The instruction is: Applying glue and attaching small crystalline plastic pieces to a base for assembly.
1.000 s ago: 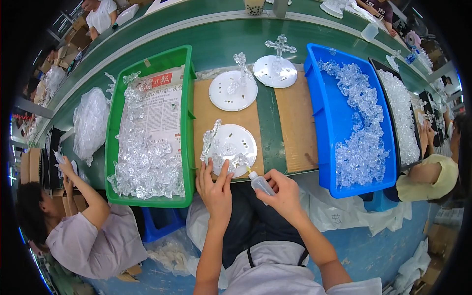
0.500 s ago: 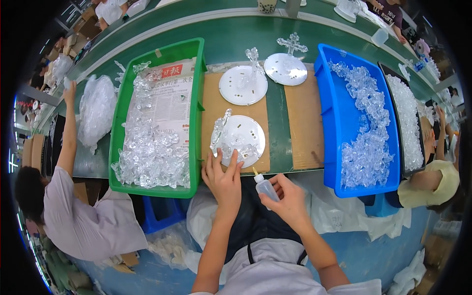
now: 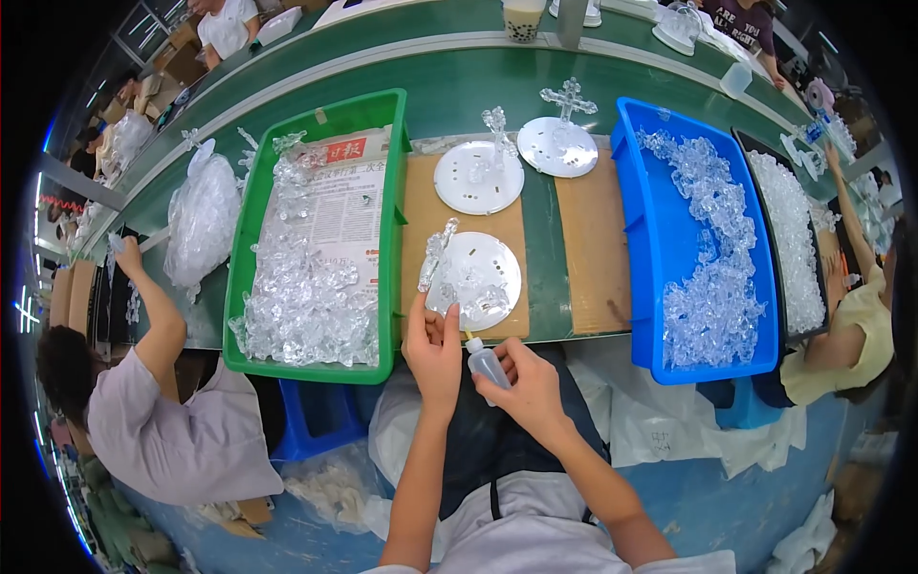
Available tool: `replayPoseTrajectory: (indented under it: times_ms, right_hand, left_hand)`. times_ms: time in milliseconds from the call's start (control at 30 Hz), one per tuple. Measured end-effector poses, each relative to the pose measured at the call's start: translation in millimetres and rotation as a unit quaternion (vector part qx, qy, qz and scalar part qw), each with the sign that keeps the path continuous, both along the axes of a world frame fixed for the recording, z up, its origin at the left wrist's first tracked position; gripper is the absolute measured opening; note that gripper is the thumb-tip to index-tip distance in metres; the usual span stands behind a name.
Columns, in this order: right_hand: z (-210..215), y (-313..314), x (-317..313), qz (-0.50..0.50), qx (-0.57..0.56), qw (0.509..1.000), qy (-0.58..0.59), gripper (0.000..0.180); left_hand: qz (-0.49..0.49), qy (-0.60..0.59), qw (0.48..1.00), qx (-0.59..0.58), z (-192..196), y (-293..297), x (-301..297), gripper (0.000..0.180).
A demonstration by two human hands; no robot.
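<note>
My right hand (image 3: 529, 385) grips a small translucent squeeze bottle (image 3: 486, 364) with a yellow nozzle, tilted so its tip is beside my left hand's fingers. My left hand (image 3: 435, 359) is closed at the near rim of a round white disc (image 3: 499, 256); whatever its fingers hold is too small and clear to make out. Several clear plastic pieces (image 3: 469, 289) rest on that disc. At its left edge leans a clear ornate piece (image 3: 438, 253). Farther back are a second white disc (image 3: 457, 195) and a third (image 3: 550, 156) bearing an upright clear cross (image 3: 569, 97).
A green bin (image 3: 390, 239) lined with newspaper holds clear pieces on the left. Clear parts also fill a blue bin (image 3: 650, 258) and a black tray (image 3: 773, 230) on the right. Cardboard (image 3: 593, 249) covers part of the green table. Co-workers sit on both sides.
My left hand has drawn back from the disc, its spread fingers now closed together. My right hand has brought the bottle leftward, its nozzle to the left fingers. The view has shifted slightly.
</note>
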State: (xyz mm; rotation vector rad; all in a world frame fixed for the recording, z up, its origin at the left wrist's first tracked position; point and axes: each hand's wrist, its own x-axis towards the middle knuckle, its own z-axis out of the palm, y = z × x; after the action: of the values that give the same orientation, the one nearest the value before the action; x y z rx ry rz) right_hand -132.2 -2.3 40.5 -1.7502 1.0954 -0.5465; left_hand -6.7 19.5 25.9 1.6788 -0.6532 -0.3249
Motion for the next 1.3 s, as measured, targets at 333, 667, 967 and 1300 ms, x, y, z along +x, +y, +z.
replayPoseTrajectory:
  times_ms: [333,667,967,1300]
  right_hand:
    - [-2,-7,9,0.003,0.001,1.0,0.029,0.033]
    - [-4,-7,15,0.006,-0.035,0.999,0.019,0.032]
    - [-7,-7,20,0.013,-0.043,0.999,0.01,0.029]
    - [24,-18,-18,0.015,-0.027,0.999,-0.005,0.032]
  left_hand:
    - [-0.075,0.069,0.995,0.007,15,-6,15,0.026]
    - [-0.06,0.089,0.993,0.044,15,-8,19,0.028]
    - [-0.053,0.076,0.994,0.065,16,-8,19,0.031]
    - [-0.051,-0.029,0.994,0.093,7,-2,20,0.027]
